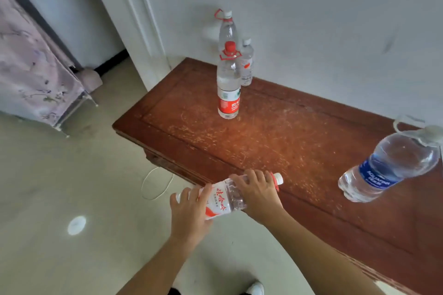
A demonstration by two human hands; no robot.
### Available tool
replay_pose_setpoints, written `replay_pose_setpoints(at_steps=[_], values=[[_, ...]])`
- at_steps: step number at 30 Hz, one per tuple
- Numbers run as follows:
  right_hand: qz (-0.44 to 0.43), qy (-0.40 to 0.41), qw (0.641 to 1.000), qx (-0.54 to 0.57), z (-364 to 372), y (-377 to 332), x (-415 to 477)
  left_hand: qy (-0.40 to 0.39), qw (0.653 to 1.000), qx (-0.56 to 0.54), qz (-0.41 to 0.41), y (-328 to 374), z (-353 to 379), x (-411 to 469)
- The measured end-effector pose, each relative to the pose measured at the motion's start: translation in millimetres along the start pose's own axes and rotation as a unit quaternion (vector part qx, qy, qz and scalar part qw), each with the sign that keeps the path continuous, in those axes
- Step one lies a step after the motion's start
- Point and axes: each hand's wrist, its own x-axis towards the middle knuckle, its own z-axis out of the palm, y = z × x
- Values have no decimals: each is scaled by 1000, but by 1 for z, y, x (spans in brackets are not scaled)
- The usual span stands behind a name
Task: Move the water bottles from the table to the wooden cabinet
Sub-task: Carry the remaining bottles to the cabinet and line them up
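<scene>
Right now we hold a clear plastic water bottle with a white-and-red label (pixel 223 201) sideways over the near edge of the scratched reddish-brown wooden table (pixel 287 141). Our left hand (pixel 189 213) is curled round its base end and our right hand (pixel 256 194) is wrapped over its shoulder, beside the white cap. Near the far left corner a red-capped clear bottle (pixel 229 88) stands upright, with a taller bottle with a red carry loop (pixel 227 31) and a small white-capped bottle (pixel 247 64) close behind it, while a big blue-labelled bottle (pixel 388 165) sits well apart toward the right end.
</scene>
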Motion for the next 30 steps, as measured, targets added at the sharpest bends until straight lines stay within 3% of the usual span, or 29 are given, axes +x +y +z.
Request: replay_pose_setpoints(at_steps=[4, 11, 15, 22, 30], values=[[-69, 52, 996, -17, -39, -91, 48, 51, 996, 21, -64, -88, -41, -25], [-245, 156, 957, -9, -122, -371, 117, 171, 960, 84, -206, -327, -134, -144], [-362, 222, 905, 12, -170, -562, 131, 216, 912, 115, -330, -463, -189, -245], [-519, 292, 798, 90, -197, -815, 98, 294, 806, 162, -487, -599, -230, -417], [-646, 259, 701, 156, -178, -1064, 56, 316, 700, 212, -604, -727, -219, -571]])
